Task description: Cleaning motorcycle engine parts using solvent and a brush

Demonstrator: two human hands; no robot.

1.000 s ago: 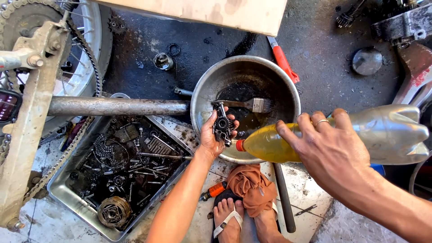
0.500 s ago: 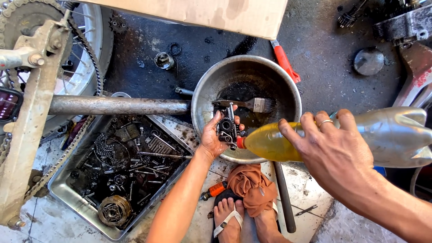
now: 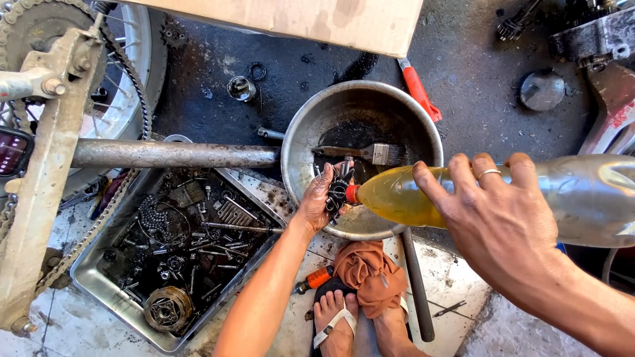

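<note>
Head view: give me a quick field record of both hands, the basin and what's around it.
left hand: grips a greasy black metal part over the basin
right hand: tips a plastic bottle of yellow liquid, neck at the part
basin: round metal, dark liquid inside, paintbrush lying in it
tray: left of basin, holds bolts, chain and gears
near feet: orange cloth
behind basin: red-handled tool
</note>
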